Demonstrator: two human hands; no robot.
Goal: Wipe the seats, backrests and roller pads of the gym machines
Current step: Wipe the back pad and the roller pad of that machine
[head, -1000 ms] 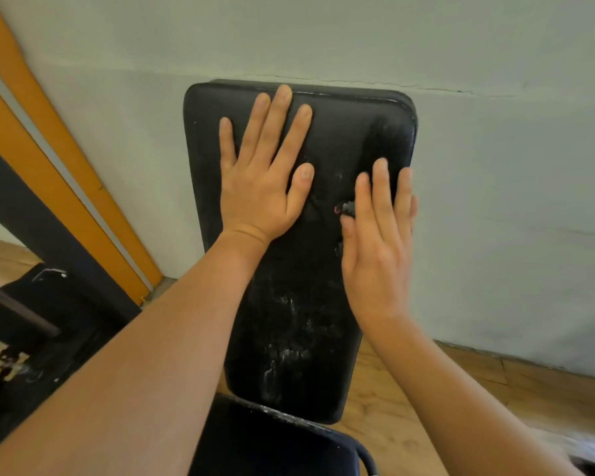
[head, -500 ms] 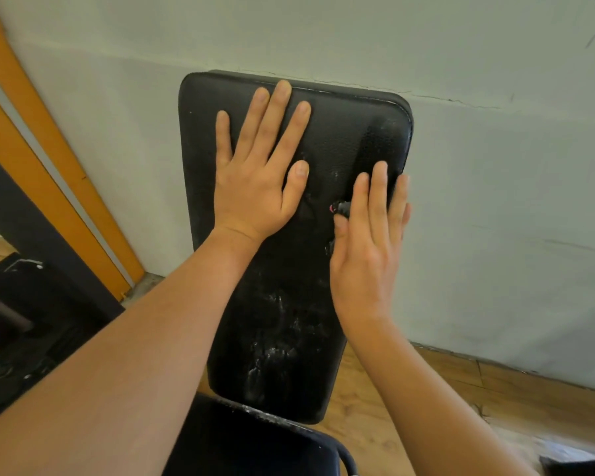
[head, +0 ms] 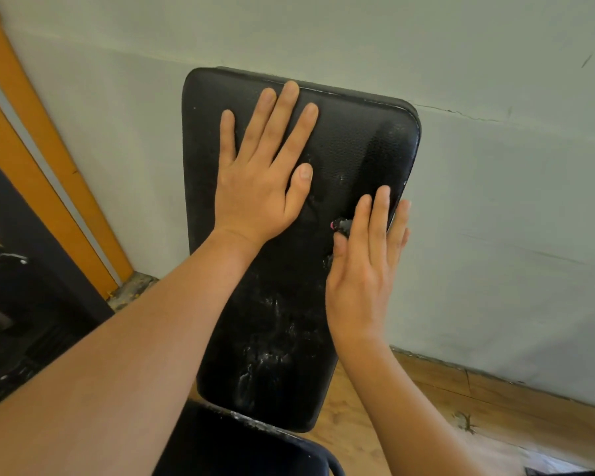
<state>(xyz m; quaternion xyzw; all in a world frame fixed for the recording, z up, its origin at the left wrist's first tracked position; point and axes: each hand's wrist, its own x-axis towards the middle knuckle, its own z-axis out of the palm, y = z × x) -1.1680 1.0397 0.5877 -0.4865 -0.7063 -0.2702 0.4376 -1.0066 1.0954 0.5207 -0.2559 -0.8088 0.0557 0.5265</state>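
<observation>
A black padded backrest [head: 358,142] leans up against a pale wall, with whitish smears on its lower half. My left hand [head: 258,180] lies flat on the upper middle of the pad, fingers straight and spread. My right hand [head: 368,269] presses flat on the pad's right edge, fingers straight and together. A small dark thing with a pink tip [head: 339,224] shows by my right forefinger; what it is I cannot tell. The black seat [head: 227,448] sits just below the backrest.
The pale wall [head: 495,218] stands right behind the backrest. Orange and dark slanted frame bars [head: 49,187] run down the left side. Wooden floor [head: 426,400] shows at lower right, and dark equipment [head: 11,321] fills the lower left.
Both hands stay flat on the backrest in about the same places. The view has shifted slightly, so the pad sits a little lower and further right in the frame.
</observation>
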